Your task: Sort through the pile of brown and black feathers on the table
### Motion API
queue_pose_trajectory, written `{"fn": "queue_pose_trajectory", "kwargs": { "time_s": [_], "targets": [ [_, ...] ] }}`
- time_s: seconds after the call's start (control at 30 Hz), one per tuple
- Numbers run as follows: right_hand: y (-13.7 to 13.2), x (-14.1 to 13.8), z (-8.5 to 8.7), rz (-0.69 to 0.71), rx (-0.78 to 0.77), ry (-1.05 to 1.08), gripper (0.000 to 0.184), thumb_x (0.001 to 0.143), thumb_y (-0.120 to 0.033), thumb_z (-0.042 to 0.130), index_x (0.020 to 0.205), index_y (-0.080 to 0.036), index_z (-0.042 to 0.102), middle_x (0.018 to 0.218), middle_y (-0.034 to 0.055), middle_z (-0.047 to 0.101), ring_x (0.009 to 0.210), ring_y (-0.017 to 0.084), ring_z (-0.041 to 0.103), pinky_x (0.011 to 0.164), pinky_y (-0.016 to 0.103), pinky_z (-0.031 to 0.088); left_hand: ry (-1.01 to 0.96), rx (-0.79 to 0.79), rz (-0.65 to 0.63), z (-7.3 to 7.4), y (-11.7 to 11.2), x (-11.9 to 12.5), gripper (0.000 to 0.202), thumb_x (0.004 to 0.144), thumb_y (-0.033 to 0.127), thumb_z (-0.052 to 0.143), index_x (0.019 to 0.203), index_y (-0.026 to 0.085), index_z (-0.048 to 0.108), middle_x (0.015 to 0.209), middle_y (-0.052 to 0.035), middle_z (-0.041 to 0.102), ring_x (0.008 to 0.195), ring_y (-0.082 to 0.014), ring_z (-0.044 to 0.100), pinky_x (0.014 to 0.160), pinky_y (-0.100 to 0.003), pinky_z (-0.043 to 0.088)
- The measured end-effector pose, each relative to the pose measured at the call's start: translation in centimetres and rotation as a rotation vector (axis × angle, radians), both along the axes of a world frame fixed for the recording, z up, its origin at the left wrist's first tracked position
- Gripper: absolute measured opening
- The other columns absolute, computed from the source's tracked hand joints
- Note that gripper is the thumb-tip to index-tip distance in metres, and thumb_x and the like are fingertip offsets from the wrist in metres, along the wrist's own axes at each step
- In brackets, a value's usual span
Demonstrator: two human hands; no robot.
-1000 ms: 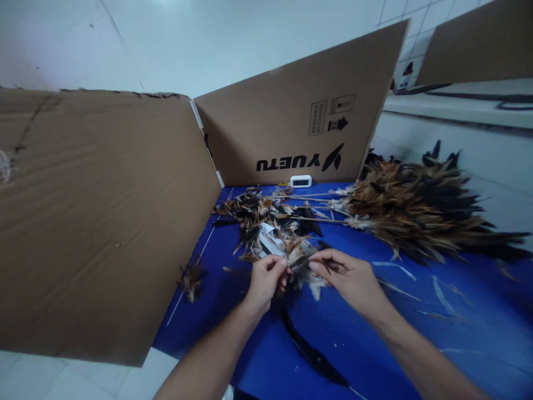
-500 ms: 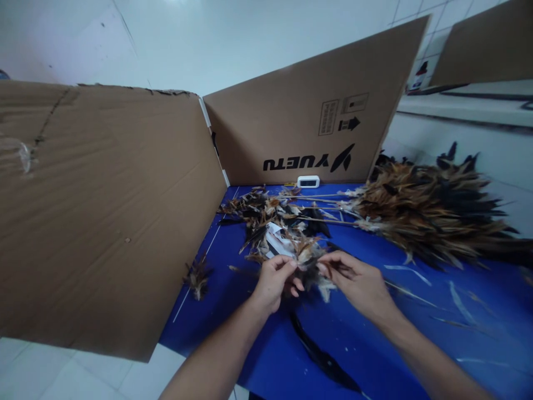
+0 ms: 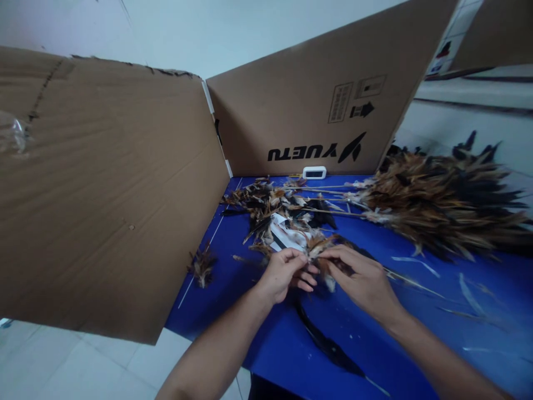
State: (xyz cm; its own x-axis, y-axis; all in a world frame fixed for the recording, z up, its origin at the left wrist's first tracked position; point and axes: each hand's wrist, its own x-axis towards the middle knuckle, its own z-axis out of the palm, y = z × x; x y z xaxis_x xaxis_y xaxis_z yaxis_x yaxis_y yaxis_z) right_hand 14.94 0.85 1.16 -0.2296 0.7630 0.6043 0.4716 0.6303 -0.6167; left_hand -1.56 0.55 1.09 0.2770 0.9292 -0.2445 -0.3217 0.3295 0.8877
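My left hand [image 3: 285, 273] and my right hand [image 3: 361, 278] meet over a blue table [image 3: 375, 333], both pinching a small bunch of brown, black and white feathers [image 3: 321, 248] between thumb and fingers. Just beyond my fingers lies a loose heap of feathers [image 3: 280, 212] with a piece of white paper [image 3: 286, 238] in it. A long black feather [image 3: 328, 347] lies on the table under my wrists.
Finished feather dusters [image 3: 441, 200] with thin stick handles lie at the right. Cardboard panels [image 3: 104, 183] stand at the left and at the back [image 3: 308, 105]. A small white device [image 3: 314, 172] sits by the back panel. A feather tuft [image 3: 202, 265] lies by itself at the left.
My two hands have drawn closer together on the feather bunch. The view has shifted a little, so everything sits slightly higher and further right.
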Motion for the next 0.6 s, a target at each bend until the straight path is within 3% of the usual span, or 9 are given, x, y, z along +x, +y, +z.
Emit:
{"fn": "queue_pose_trajectory", "kwargs": {
  "time_s": [0.17, 0.37, 0.5, 0.6],
  "targets": [
    [0.0, -0.2, -0.2, -0.007, -0.035, 0.03, 0.012, 0.082, -0.025, 0.054, 0.084, -0.023, 0.066, 0.084, 0.0017, 0.068, 0.076, 0.016, 0.063, 0.069, 0.027, 0.049, -0.008, 0.052, 0.053, -0.6, 0.3, 0.0, 0.038, 0.061, 0.041, 0.074, 0.074, 0.012, 0.054, 0.059, -0.0004, 0.059, 0.041, -0.0052, 0.049, 0.044, -0.019, 0.043],
    [0.3, -0.2, -0.3, -0.089, -0.377, 0.405, 0.024, 0.071, -0.04, 0.067, 0.082, -0.019, 0.065, 0.068, 0.003, 0.066, 0.057, 0.015, 0.06, 0.051, 0.026, 0.05, -0.005, 0.094, 0.11, -1.0, 0.6, -0.3, 0.035, 0.063, 0.042, 0.072, 0.07, 0.013, 0.053, 0.051, 0.0034, 0.052, 0.038, -0.0037, 0.041, 0.04, -0.018, 0.029],
    [0.4, -0.3, 0.1, -0.067, -0.54, 0.664, 0.03, 0.063, -0.039, 0.075, 0.08, -0.017, 0.063, 0.062, 0.0024, 0.065, 0.05, 0.012, 0.055, 0.046, 0.024, 0.045, -0.045, 0.113, 0.138, -1.1, 0.8, -0.3, 0.038, 0.063, 0.043, 0.073, 0.072, 0.014, 0.052, 0.053, 0.0034, 0.053, 0.04, -0.0037, 0.04, 0.042, -0.018, 0.028],
    [0.2, -0.9, 0.2, -0.007, -0.628, 0.738, 0.03, 0.062, -0.037, 0.077, 0.078, -0.017, 0.063, 0.063, 0.003, 0.065, 0.052, 0.012, 0.056, 0.045, 0.023, 0.043, -0.045, 0.124, 0.137, -1.1, 0.7, -0.2, 0.036, 0.065, 0.043, 0.071, 0.071, 0.014, 0.052, 0.051, 0.0037, 0.051, 0.04, -0.0038, 0.04, 0.042, -0.018, 0.027]
  ]
}}
